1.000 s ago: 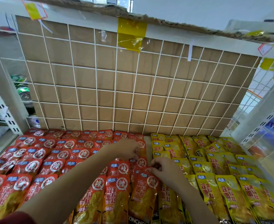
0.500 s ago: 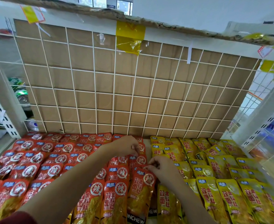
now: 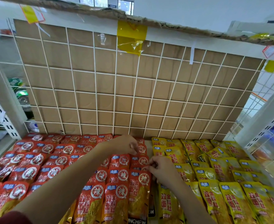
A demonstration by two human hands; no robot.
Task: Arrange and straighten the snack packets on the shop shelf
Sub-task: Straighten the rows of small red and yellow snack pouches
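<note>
White wire grid (image 3: 133, 97) over brown cardboard backing (image 3: 87, 73) — yellow tape (image 3: 131, 38), white slotted uprights (image 3: 262, 126), windows above (image 3: 100, 1)

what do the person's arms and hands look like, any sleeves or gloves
The left hand and right hand are bare: no gloves, rings or watch visible. Forearms are uncovered too. A dark red sleeve shows only at the left upper arm.
</note>
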